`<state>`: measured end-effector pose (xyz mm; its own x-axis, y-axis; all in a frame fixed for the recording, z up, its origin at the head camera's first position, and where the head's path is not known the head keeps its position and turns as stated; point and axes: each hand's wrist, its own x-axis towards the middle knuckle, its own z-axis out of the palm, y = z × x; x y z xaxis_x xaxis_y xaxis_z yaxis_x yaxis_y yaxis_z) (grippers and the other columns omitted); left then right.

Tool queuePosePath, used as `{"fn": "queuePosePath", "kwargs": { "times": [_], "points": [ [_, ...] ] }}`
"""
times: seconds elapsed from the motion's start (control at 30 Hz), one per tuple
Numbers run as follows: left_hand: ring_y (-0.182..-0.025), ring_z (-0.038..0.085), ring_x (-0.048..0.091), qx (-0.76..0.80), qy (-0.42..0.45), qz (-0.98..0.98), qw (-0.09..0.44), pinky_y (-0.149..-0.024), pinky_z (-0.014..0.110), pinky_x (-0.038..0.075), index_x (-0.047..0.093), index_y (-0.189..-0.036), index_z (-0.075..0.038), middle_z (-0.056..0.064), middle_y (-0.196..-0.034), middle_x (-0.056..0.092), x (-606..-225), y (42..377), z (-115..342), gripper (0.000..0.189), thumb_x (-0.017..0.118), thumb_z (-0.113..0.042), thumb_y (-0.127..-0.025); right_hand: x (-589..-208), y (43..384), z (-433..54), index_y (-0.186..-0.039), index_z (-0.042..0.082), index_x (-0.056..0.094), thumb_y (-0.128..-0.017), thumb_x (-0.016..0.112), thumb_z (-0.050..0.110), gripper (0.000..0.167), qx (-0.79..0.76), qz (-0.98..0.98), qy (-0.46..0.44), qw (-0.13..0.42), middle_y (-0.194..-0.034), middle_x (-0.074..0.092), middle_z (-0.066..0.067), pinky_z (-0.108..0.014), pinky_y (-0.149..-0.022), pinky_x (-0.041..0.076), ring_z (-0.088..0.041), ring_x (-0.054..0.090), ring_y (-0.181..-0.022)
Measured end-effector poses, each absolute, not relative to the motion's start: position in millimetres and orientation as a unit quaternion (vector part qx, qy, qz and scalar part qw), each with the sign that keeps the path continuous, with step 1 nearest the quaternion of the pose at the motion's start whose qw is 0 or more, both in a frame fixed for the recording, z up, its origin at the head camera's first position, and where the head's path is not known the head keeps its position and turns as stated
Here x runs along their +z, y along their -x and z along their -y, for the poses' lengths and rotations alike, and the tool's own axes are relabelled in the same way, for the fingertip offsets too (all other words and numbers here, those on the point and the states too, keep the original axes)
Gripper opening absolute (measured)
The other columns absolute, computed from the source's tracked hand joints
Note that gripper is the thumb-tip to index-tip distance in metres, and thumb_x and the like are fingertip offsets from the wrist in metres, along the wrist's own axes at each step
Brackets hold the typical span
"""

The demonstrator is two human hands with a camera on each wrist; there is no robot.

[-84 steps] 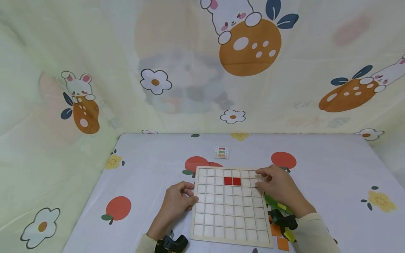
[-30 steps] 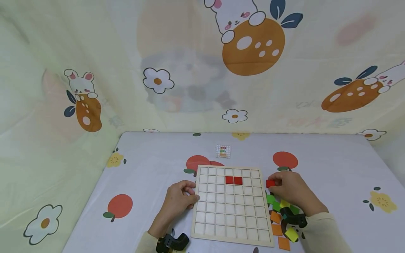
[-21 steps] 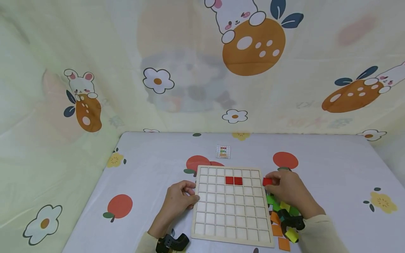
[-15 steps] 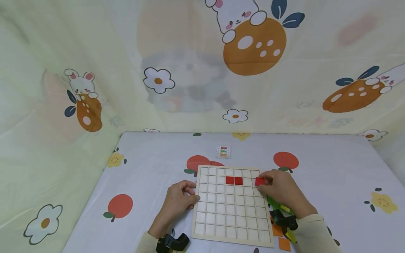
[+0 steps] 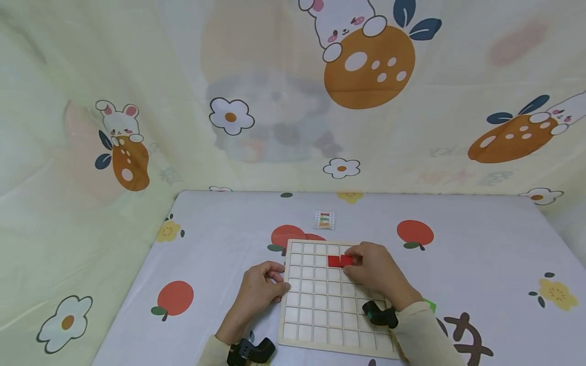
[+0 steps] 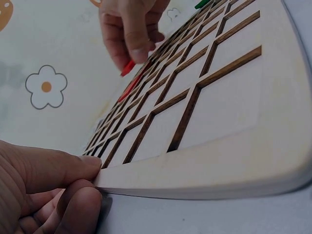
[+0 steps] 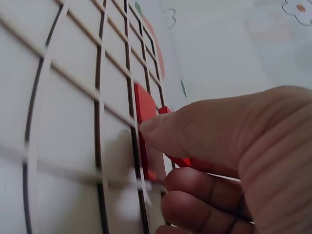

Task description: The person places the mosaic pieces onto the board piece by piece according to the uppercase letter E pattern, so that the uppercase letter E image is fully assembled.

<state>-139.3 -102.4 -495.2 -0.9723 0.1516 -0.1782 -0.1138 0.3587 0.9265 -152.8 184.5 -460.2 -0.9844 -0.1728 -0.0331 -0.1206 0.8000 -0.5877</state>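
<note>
My left hand point(image 5: 261, 284) grips the left edge of a pale wooden grid board point(image 5: 316, 344); in the left wrist view its thumb point(image 6: 80, 166) lies on the rim, with curled fingers at the side. Between thumb and fingertips my right hand point(image 5: 377, 269) pinches a red square tile point(image 5: 346, 260) just over the board's second row from the back. A red tile point(image 5: 333, 261) lies in a cell directly left of it. Another one in that row is hidden by the held tile and fingers. The right wrist view shows a red tile point(image 7: 145, 105) beside the thumb.
Behind the board lies a small pattern card point(image 5: 324, 219) with coloured squares on a grid. A green tile point(image 5: 430, 305) peeks out beyond the right sleeve, which covers the other loose tiles. A printed cloth point(image 5: 220, 229) covers the table.
The right hand left the board's right edge, picked up a red tile from the table on the right, and carried it left over the board to the red tiles. The left hand stayed put.
</note>
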Motion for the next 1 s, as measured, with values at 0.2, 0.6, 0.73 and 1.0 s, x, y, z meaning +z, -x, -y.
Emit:
{"fn": "queuePosePath", "kwargs": {
  "times": [0.2,0.6,0.73,1.0],
  "points": [
    [-0.054,0.012,0.059,0.572,-0.018,-0.812,0.116,-0.050,0.022,0.054,0.070,-0.112,0.001,0.006,-0.083,0.064,-494.6,138.9,102.9,0.033,0.082,0.001,-0.081,-458.8,158.4,-167.3,-0.107,0.006,0.079,-0.083,0.079,0.010,0.024,-0.301,-0.948,0.098,0.039,-0.085,0.060,-0.001,-0.031,-0.067,0.048,-0.017,0.053,-0.078],
    [-0.053,0.011,0.058,0.573,-0.025,-0.811,0.115,-0.049,0.021,0.053,0.070,-0.111,0.001,0.004,-0.082,0.065,-497.5,139.9,105.0,0.031,0.081,0.001,-0.082,-461.5,164.7,-148.2,-0.106,0.006,0.080,-0.082,0.079,0.009,0.024,-0.304,-0.946,0.101,0.052,-0.084,0.059,0.000,-0.029,-0.067,0.048,-0.017,0.053,-0.078],
    [-0.053,0.011,0.059,0.574,-0.024,-0.810,0.115,-0.049,0.021,0.053,0.070,-0.111,0.001,0.004,-0.082,0.065,-497.6,140.1,105.0,0.032,0.081,0.001,-0.082,-461.7,165.8,-144.5,-0.106,0.006,0.080,-0.083,0.079,0.009,0.024,-0.300,-0.947,0.103,0.051,-0.083,0.058,0.001,-0.029,-0.067,0.047,-0.017,0.052,-0.077],
    [-0.053,0.011,0.058,0.570,-0.023,-0.813,0.114,-0.049,0.020,0.053,0.070,-0.111,0.001,0.004,-0.082,0.064,-496.7,139.2,103.8,0.032,0.082,0.001,-0.082,-462.6,167.5,-138.4,-0.101,0.008,0.080,-0.083,0.081,0.009,0.017,-0.299,-0.947,0.101,0.053,-0.078,0.053,-0.001,-0.031,-0.064,0.043,-0.018,0.050,-0.076]
  ]
}}
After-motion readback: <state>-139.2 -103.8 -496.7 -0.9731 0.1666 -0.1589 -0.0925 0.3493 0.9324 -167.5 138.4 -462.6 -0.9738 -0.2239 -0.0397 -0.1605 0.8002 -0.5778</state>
